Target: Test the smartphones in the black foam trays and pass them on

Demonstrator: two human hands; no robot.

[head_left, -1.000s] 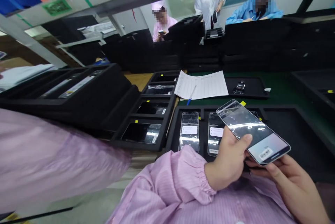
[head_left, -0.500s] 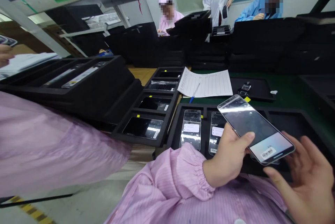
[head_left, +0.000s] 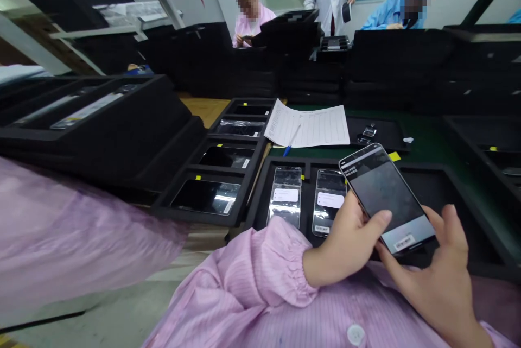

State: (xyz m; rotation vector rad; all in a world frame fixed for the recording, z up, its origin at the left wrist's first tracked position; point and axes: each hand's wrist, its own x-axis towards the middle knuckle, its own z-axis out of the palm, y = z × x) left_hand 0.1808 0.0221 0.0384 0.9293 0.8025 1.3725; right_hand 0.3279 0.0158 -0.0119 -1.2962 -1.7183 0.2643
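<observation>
A: Where's the smartphone (head_left: 393, 193), & how's it held?

B: It's held tilted, screen up, above the black foam tray (head_left: 448, 188); two more phones (head_left: 285, 209) are seated to its left. Its left edge is gripped by the left hand (head_left: 348, 245), thumb laid on the glass, fingers mostly hidden beneath. The right hand (head_left: 442, 266) is placed round the lower end, thumb nr the bottom corner; whether it's clamped or merely resting can't be told.

A: Handling, approx.?

B: Prob. light, stiff, slippery (glass, so fragile if dropped). Best taken by both long edges, w/ the barcode label (head_left: 404, 243) left unrubbed.
</observation>
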